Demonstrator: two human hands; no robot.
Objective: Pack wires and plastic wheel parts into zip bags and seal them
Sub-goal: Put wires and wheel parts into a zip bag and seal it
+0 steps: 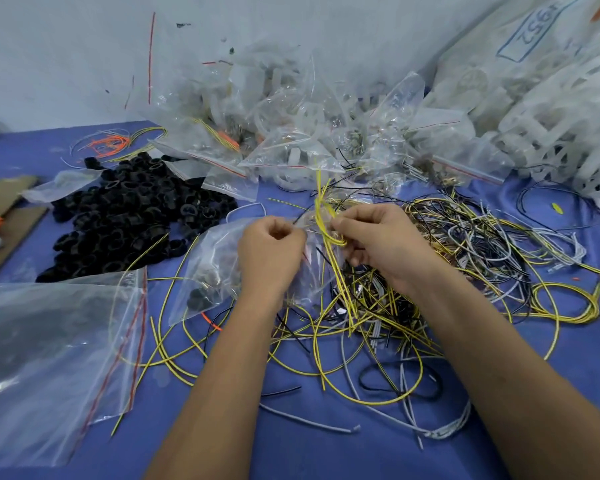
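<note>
My left hand (pixel 271 252) pinches the open mouth of a clear zip bag (pixel 215 268) that has dark plastic parts at its bottom. My right hand (pixel 374 242) grips a folded bundle of yellow wires (pixel 323 216) right at the bag's mouth; its ends stick up above my fingers. A tangle of loose yellow, black and grey wires (pixel 430 289) covers the blue table in front and to the right. A heap of black plastic wheel parts (pixel 129 213) lies to the left.
A stack of empty zip bags with red seal lines (pixel 49 358) lies at the near left. Filled sealed bags (pixel 291 133) pile up against the back wall. White plastic wheel parts (pixel 561 126) heap at the back right. Cardboard (pixel 4 216) lies at the left edge.
</note>
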